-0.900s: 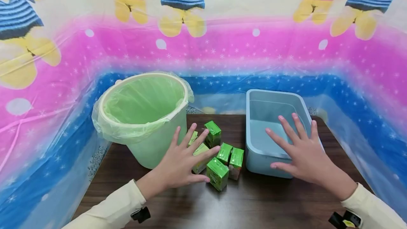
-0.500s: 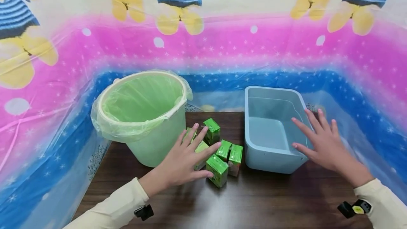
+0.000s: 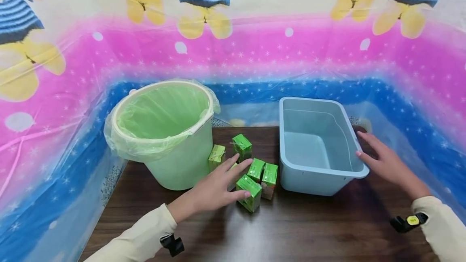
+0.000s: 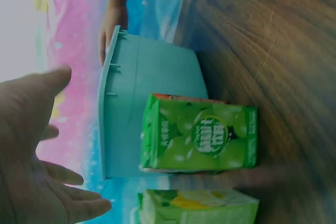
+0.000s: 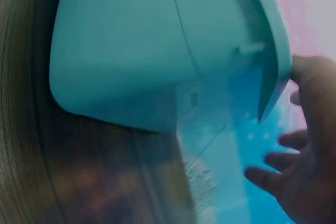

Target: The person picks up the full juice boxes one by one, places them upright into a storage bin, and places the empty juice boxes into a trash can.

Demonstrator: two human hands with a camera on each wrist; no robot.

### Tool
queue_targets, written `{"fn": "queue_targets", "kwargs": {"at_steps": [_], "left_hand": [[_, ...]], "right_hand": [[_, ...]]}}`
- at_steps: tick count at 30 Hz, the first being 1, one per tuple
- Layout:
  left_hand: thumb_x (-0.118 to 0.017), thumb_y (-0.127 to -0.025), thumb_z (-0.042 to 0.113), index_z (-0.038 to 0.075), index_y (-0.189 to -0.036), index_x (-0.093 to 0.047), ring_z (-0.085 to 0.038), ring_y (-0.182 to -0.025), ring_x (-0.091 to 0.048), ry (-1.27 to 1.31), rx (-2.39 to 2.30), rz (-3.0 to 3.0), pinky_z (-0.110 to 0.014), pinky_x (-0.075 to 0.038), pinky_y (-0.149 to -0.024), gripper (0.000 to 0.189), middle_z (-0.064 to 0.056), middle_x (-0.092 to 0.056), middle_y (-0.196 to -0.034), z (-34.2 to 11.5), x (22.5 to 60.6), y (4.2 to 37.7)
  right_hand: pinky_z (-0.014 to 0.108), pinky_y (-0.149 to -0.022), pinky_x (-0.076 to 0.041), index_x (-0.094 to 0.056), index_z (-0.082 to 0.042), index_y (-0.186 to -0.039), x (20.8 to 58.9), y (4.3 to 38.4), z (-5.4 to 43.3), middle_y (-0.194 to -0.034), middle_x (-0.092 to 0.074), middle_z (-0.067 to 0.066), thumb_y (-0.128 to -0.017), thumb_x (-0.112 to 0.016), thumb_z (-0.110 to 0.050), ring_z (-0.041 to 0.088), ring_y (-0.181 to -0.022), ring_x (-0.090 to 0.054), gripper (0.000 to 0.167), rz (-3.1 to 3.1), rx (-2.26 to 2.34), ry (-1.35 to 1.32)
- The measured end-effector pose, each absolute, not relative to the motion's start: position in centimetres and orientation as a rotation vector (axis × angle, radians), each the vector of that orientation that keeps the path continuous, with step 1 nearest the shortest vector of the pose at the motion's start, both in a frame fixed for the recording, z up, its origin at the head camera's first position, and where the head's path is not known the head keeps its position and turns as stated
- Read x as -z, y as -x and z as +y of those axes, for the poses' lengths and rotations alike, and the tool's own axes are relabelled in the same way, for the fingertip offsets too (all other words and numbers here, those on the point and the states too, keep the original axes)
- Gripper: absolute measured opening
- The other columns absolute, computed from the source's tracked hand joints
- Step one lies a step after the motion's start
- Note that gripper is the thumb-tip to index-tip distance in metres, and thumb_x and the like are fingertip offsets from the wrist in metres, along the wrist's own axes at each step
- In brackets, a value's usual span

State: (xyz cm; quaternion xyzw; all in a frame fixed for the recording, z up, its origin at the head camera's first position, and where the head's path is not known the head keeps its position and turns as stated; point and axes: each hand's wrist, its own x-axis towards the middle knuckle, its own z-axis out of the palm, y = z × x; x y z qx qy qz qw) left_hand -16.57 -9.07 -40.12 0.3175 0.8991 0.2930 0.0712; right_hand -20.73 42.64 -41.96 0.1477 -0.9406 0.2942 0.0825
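Observation:
My left hand (image 3: 218,187), fingers spread and straight, hovers over a cluster of small green drink cartons, holding none of them. The front carton (image 3: 249,193) stands just beyond its thumb; a pair with red on the side, including this carton (image 3: 269,177), is to the right. Behind are another carton (image 3: 242,144) and a yellow-green one (image 3: 217,155) beside the bucket; one more is mostly hidden under the hand. My right hand (image 3: 391,167) is at the right side of a blue-grey plastic tub (image 3: 324,171), thumb at the rim, fingers loosely extended outside it.
A pale green bucket (image 3: 182,165) lined with a thin green bag (image 3: 145,148) stands at the left. Everything rests on a dark wooden table (image 3: 291,229). A cartoon-printed sheet (image 3: 255,51) encloses the back and sides.
My right hand has moved from over the tub, rightward and down to its outer right rim. My left hand has shifted slightly right and lower, uncovering the yellow-green carton.

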Motion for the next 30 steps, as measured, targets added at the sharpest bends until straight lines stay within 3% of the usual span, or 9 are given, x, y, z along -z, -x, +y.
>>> {"fn": "queue_targets", "kwargs": {"at_steps": [4,7,10,14,18,25,30], "left_hand": [[-0.067,-0.096,0.05,0.036,-0.161,-0.025,-0.029,-0.152,-0.023,-0.872,-1.032,2.642,-0.059,-0.034,-0.114,0.079,-0.007,-0.023,-0.166,-8.5,41.0,17.0],[-0.07,-0.095,0.045,0.03,-0.161,-0.029,-0.028,-0.153,-0.022,-0.845,-1.135,2.614,-0.06,-0.03,-0.116,0.079,-0.007,-0.028,-0.165,-7.9,42.1,17.0],[-0.072,-0.092,0.05,0.029,-0.161,-0.029,-0.032,-0.153,-0.021,-0.772,-1.238,2.588,-0.063,-0.029,-0.115,0.083,-0.009,-0.025,-0.165,-7.1,43.6,16.6],[-0.075,-0.088,0.054,0.03,-0.16,-0.03,-0.039,-0.15,-0.024,-0.644,-1.351,2.57,-0.065,-0.036,-0.109,0.088,-0.015,-0.017,-0.167,-5.9,45.8,15.9],[-0.078,-0.087,0.048,0.026,-0.16,-0.032,-0.042,-0.148,-0.028,-0.597,-1.437,2.62,-0.066,-0.038,-0.107,0.089,-0.019,-0.02,-0.165,-4.8,47.7,15.6],[-0.082,-0.087,0.027,0.005,-0.15,-0.046,-0.034,-0.136,-0.047,-0.541,-1.592,2.796,-0.054,-0.047,-0.103,0.076,-0.02,-0.047,-0.149,-3.3,50.1,15.4],[-0.085,-0.085,0.025,-0.001,-0.145,-0.052,-0.031,-0.123,-0.058,-0.547,-1.576,2.909,-0.049,-0.054,-0.093,0.073,-0.018,-0.058,-0.136,-3.1,50.6,15.4]], "right_hand": [[0.067,-0.09,-0.044,-0.026,-0.023,-0.162,42.9,21.1,43.4,-0.158,-0.033,0.027,-0.106,-0.055,-0.024,0.055,-0.134,-0.039,0.063,-2.871,-1.001,-0.404],[0.072,-0.092,-0.041,-0.023,-0.026,-0.163,43.6,21.3,43.7,-0.162,-0.028,0.024,-0.109,-0.049,-0.026,0.056,-0.136,-0.035,0.061,-2.892,-1.109,-0.379],[0.054,-0.097,-0.051,-0.018,-0.023,-0.164,44.4,21.5,44.0,-0.164,-0.027,0.007,-0.111,-0.044,-0.021,0.029,-0.138,-0.047,0.059,-2.796,-1.438,-0.44],[0.03,-0.085,-0.059,-0.013,-0.016,-0.164,45.3,21.8,43.9,-0.153,-0.038,-0.012,-0.111,-0.034,-0.009,0.002,-0.123,-0.056,0.058,-2.5,-2.073,-0.565],[0.038,-0.083,-0.06,-0.007,-0.017,-0.165,45.6,21.9,43.7,-0.151,-0.044,-0.011,-0.112,-0.028,-0.007,0.011,-0.124,-0.06,0.058,-2.325,-2.345,-0.626],[0.036,-0.084,-0.06,-0.002,-0.02,-0.165,46.0,21.7,43.6,-0.153,-0.043,-0.01,-0.112,-0.023,-0.007,0.01,-0.125,-0.059,0.058,-2.242,-2.43,-0.679],[0.036,-0.083,-0.06,-0.004,-0.022,-0.165,46.2,21.7,43.5,-0.154,-0.039,-0.011,-0.112,-0.024,-0.009,0.009,-0.123,-0.06,0.057,-2.255,-2.407,-0.632]]}}
